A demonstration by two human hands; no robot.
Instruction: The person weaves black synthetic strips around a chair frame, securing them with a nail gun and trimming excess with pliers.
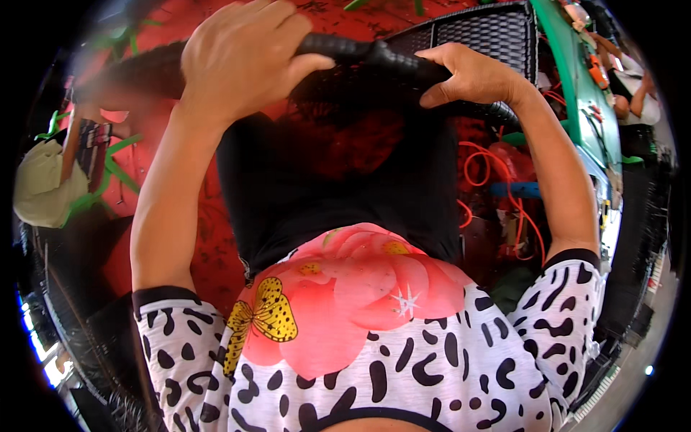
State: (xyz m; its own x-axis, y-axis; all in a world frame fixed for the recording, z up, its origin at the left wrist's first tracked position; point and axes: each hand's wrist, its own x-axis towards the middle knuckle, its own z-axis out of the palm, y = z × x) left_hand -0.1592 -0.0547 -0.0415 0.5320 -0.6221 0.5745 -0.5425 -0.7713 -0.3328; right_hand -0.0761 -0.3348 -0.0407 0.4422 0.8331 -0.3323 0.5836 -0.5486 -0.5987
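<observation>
A black woven wicker frame (353,49) is raised across my lap, its thick wrapped rail running between my hands. My left hand (241,61) is closed over the rail from above, with the thumb stretched along it and the fingertips hidden behind. On the other side my right hand (479,75) grips the same rail, thumb below and index finger above. A woven panel (486,39) in the same black strands shows beyond my right hand; I cannot tell whether it joins the rail. The frame's left end is smeared by motion.
Under the frame lies a red floor (162,155) with dark scraps. To the right, an orange hose (512,191) curls near a green-edged table (601,119) with tools. Other people sit at far left and far right. Green strips (111,169) stand at left.
</observation>
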